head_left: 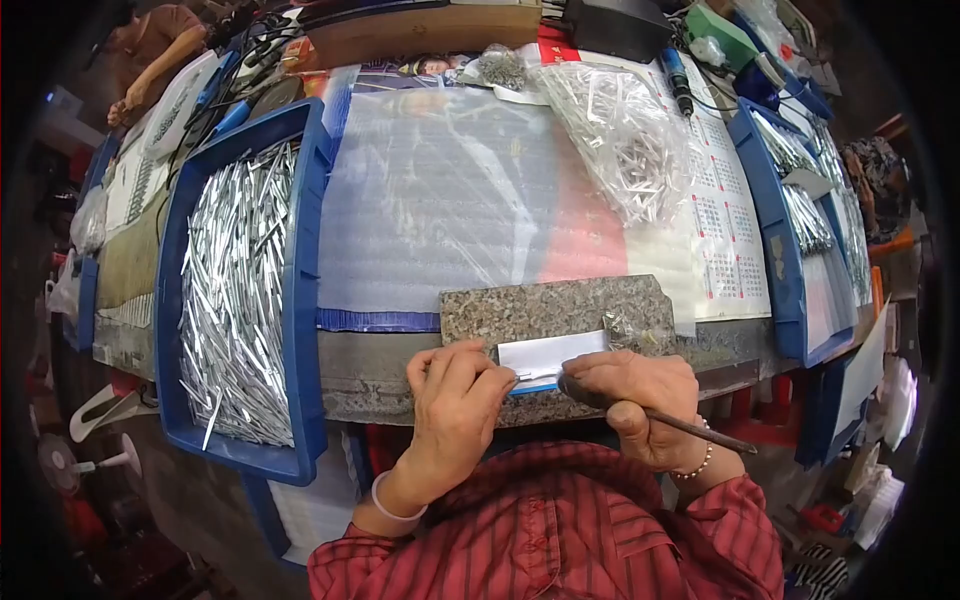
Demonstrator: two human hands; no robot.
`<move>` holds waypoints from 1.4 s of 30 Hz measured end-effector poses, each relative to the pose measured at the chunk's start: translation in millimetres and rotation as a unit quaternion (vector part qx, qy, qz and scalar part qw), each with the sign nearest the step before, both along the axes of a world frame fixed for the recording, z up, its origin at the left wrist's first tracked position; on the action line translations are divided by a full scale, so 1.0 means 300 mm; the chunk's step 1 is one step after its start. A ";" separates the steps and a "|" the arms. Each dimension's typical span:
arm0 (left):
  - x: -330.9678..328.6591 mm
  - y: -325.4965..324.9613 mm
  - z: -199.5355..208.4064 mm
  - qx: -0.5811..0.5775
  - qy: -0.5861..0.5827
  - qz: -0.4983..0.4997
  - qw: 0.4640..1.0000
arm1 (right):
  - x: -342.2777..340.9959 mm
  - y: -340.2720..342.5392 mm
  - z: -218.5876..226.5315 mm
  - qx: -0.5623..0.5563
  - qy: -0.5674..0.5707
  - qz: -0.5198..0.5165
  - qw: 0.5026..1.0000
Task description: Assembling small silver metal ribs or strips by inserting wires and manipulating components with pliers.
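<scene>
A speckled granite slab point(555, 308) lies at the table's near edge. On its front part rests a small white sheet point(550, 351) with a blue strip along its near side. My left hand point(455, 395) is closed at the sheet's left end, its fingertips pinching a small thin silvery metal piece point(524, 376). At the sheet's right end my right hand point(640, 388) is wrapped round a dark hammer-like tool point(710, 434). Its thin handle sticks out to the lower right; my fingers partly cover its thick dark end.
To the left stands a blue bin point(308, 290) heaped with thin silvery metal strips. A clear plastic bag point(640, 150) of similar pieces lies at the back right. Another blue bin point(775, 260) holds bundled parts on the right. A person point(160, 50) sits at the far left.
</scene>
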State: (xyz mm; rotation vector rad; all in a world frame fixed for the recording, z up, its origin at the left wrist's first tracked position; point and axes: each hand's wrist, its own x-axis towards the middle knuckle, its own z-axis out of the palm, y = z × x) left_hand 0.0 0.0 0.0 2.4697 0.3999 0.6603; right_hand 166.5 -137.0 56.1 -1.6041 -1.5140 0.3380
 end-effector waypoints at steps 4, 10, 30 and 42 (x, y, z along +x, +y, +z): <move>0.002 0.001 0.006 0.008 0.001 -0.006 1.000 | -0.023 0.046 0.019 0.031 -0.035 0.029 0.998; -0.007 0.011 -0.001 0.011 0.002 -0.012 1.000 | -0.034 0.077 0.080 0.154 -0.067 0.058 0.984; -0.028 0.069 0.009 -0.039 0.037 -0.029 0.998 | -0.074 0.135 -0.062 -0.036 -0.046 0.020 0.998; -0.027 0.046 0.014 -0.013 0.004 -0.018 1.000 | -0.102 0.111 -0.058 -0.011 -0.088 -0.015 0.996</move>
